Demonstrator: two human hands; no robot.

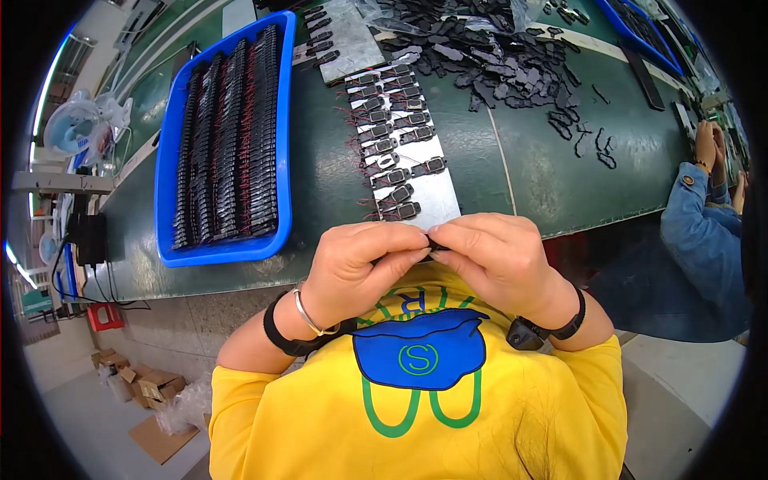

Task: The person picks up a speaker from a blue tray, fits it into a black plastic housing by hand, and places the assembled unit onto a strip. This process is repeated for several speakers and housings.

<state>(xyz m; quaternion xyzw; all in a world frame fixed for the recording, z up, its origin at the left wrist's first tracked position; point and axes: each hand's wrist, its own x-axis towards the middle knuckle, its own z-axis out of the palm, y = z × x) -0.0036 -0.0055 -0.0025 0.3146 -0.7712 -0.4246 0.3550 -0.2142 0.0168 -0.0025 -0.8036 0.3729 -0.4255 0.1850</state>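
My left hand (352, 262) and my right hand (510, 260) meet at the table's near edge, thumbs and forefingers pinched together. Between their tips is a small black part (437, 245), mostly hidden by the fingers. Just beyond them lies a pale flat plate (438, 196), with small black speaker-like modules (392, 177) set along it in two rows. Thin red wires (369, 202) stick out from the left row.
A blue tray (285, 136) packed with rows of black, red-wired parts stands on the left. Another plate (346, 36) holds more modules. Thin black die-cut pieces (512, 68) are heaped at the far side. At right, another person's sleeve (696, 216) and hands show.
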